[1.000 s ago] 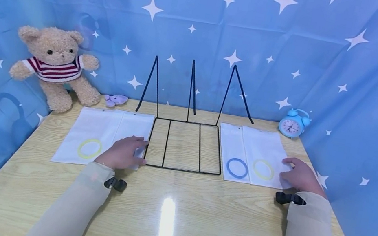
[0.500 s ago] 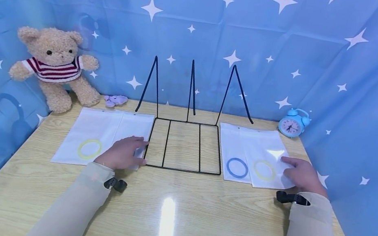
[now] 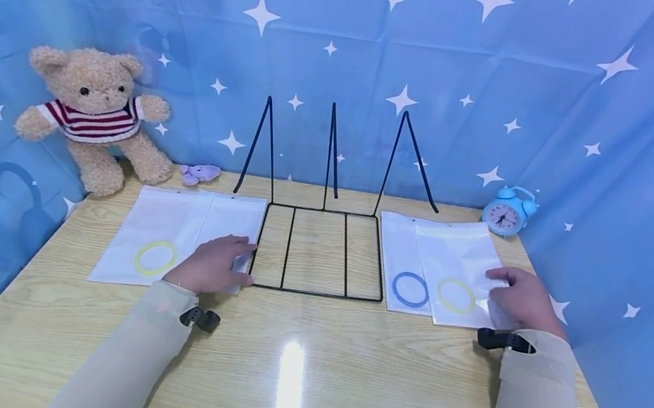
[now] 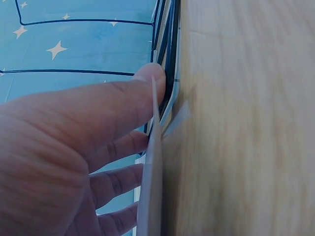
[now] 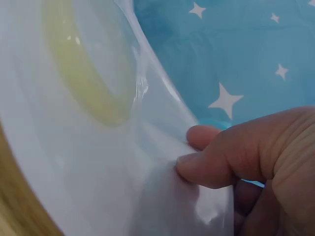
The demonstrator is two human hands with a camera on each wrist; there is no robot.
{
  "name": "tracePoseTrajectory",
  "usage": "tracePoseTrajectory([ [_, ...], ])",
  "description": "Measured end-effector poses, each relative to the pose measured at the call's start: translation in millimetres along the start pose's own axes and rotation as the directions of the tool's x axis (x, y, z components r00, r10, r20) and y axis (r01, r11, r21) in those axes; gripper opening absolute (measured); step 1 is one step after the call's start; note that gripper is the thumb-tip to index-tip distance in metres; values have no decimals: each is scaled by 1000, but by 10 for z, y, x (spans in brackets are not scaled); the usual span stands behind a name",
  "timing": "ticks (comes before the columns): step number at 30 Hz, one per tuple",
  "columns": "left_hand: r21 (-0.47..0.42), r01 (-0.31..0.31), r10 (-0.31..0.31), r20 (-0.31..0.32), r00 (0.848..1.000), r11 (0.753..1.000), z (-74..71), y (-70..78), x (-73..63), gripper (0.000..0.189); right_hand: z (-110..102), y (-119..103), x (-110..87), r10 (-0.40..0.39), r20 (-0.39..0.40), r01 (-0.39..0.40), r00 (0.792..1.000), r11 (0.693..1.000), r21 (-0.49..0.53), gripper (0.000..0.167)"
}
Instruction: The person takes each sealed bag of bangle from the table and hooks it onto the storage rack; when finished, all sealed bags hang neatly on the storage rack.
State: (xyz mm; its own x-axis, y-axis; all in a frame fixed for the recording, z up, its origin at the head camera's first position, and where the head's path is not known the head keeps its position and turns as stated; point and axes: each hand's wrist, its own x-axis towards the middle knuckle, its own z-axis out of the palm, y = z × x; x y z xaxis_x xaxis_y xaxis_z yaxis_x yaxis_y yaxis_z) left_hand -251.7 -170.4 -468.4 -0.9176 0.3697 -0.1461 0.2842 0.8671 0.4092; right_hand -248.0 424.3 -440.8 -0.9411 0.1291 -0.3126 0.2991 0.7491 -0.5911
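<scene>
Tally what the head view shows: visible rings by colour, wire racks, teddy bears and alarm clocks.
Yellow rings: 2
Blue ring: 1
Black wire rack: 1
Teddy bear: 1
Alarm clock: 1
Total: 6

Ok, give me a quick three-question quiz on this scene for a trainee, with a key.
1. Which thing does the right hand pinch? A. teddy bear; B. white plastic bag with a yellow ring; C. alarm clock.
2. How many inverted-V dividers rise from the black wire rack?
3. True or false: in the head view, the alarm clock stands left of the rack.
Key: 1. B; 2. three; 3. false, it stands right.
</scene>
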Motion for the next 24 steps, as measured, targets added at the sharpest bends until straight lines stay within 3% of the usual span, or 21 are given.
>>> tracePoseTrajectory([
  [15, 2, -15, 15, 0, 1000, 1000, -11, 8, -10, 71, -34, -51, 4, -91, 17, 90, 996, 995, 46, 64],
  [24, 4, -16, 16, 1, 1000, 1000, -9, 7, -4, 72, -42, -111, -97, -177, -68, 184, 982, 976, 115, 49],
])
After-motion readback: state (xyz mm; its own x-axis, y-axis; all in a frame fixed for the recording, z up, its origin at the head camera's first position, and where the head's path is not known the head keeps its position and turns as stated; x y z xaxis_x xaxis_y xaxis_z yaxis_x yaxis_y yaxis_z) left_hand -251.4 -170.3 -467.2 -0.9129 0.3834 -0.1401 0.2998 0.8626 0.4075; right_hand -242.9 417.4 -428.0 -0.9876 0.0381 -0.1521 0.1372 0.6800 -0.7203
